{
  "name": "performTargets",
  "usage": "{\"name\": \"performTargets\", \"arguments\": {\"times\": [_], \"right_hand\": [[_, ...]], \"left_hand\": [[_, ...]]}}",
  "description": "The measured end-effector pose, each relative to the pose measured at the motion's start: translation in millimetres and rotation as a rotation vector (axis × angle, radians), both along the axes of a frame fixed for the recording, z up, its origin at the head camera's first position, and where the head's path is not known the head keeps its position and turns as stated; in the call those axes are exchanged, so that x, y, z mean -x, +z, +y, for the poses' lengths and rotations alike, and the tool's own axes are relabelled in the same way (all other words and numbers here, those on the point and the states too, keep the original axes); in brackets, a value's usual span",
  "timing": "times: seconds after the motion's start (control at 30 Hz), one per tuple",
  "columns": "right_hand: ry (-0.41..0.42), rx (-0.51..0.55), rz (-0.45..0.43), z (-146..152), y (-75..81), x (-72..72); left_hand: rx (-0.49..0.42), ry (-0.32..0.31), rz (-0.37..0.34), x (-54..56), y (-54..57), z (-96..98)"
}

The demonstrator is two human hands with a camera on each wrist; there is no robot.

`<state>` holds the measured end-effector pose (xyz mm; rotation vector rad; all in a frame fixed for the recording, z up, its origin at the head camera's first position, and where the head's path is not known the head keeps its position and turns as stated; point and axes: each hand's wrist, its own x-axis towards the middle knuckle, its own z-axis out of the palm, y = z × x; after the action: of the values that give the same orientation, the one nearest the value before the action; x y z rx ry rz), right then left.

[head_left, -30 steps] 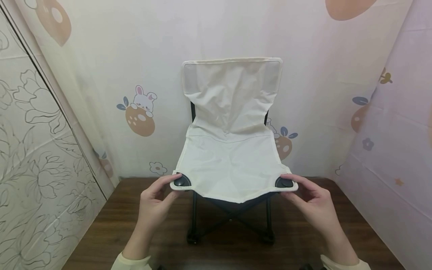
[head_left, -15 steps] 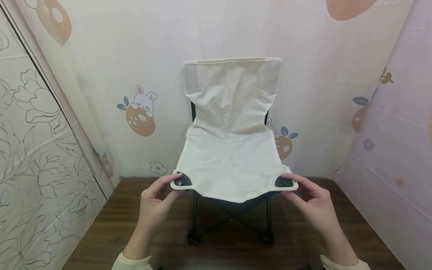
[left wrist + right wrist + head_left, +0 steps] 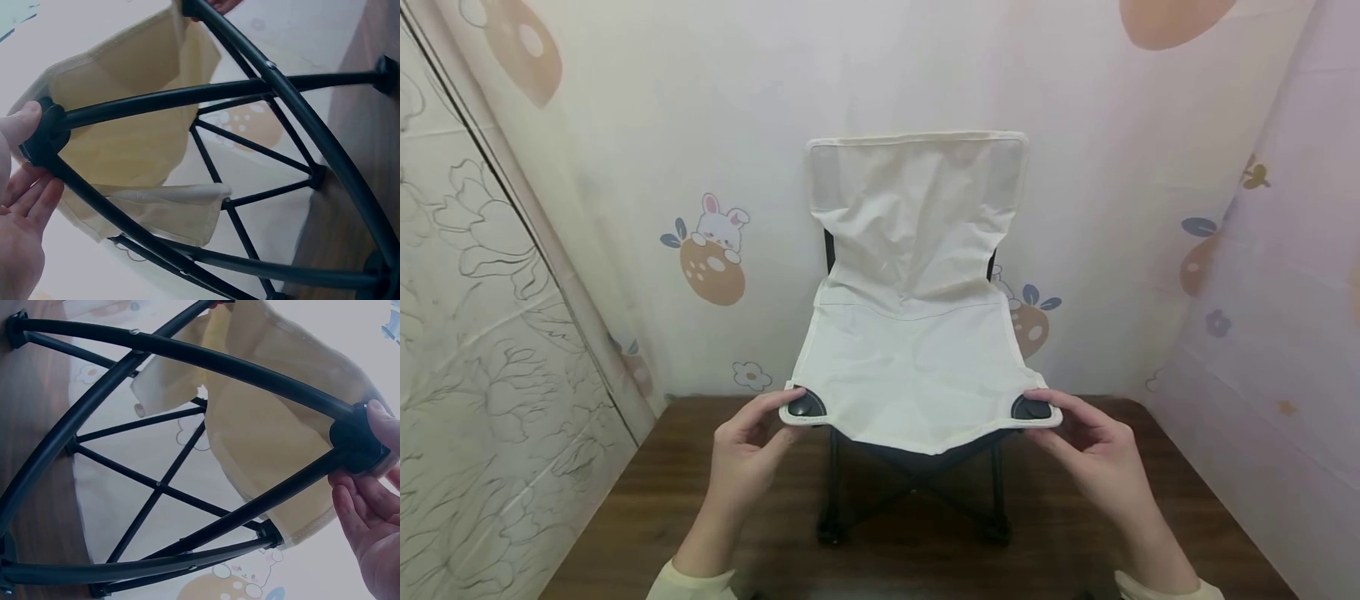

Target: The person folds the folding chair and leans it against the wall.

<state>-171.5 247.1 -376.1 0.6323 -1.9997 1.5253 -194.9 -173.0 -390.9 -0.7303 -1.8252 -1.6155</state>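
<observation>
A folding camp chair with a cream fabric seat (image 3: 910, 358) and backrest stands unfolded, facing me. My left hand (image 3: 747, 454) pinches its front left corner, fingers on top and thumb beneath. At the front right corner, my right hand (image 3: 1097, 450) grips in the same way. Both corners carry a black patch (image 3: 1032, 406) on the fabric. From below, the left wrist view shows the dark crossed frame tubes (image 3: 169, 95) meeting in a black corner joint (image 3: 47, 131) within my left hand. A matching joint (image 3: 356, 439) sits between my right thumb and fingers in the right wrist view.
The chair's feet (image 3: 997, 529) rest on a dark brown wooden surface (image 3: 700, 542). Behind it hangs a pale curtain (image 3: 910, 67) printed with rabbits and orange fruit. A floral-patterned panel (image 3: 482, 375) borders the left, and another printed sheet (image 3: 1277, 375) borders the right.
Both hands keep their hold on the front corners and the chair stays put. Only a very slight shift of the head view shows.
</observation>
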Motion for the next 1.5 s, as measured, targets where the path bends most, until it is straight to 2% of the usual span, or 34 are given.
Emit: {"name": "performTargets", "arguments": {"times": [0.3, 0.53, 0.8, 1.03, 1.37, 1.5], "right_hand": [[-0.035, -0.061, -0.007, -0.3, 2.7, 1.7], [-0.056, -0.088, -0.003, -0.7, 4.1, 1.7], [-0.045, -0.072, 0.003, -0.1, 5.7, 4.6], [-0.002, -0.039, 0.019, 0.0, 5.9, 6.3], [-0.021, -0.053, 0.019, -2.2, 9.4, 5.2], [-0.002, -0.050, 0.021, -3.0, 11.0, 6.3]], "left_hand": [[0.035, -0.039, -0.027, 3.7, 0.7, -5.9], [0.028, -0.037, -0.042, 4.8, 1.8, -3.7], [0.018, -0.048, -0.054, 4.6, 6.3, -0.5], [0.011, -0.059, -0.058, 5.9, 8.3, 1.7], [-0.004, -0.072, -0.050, 7.3, 10.4, 5.6], [-0.001, -0.069, -0.048, 7.1, 12.2, 6.1]]}}
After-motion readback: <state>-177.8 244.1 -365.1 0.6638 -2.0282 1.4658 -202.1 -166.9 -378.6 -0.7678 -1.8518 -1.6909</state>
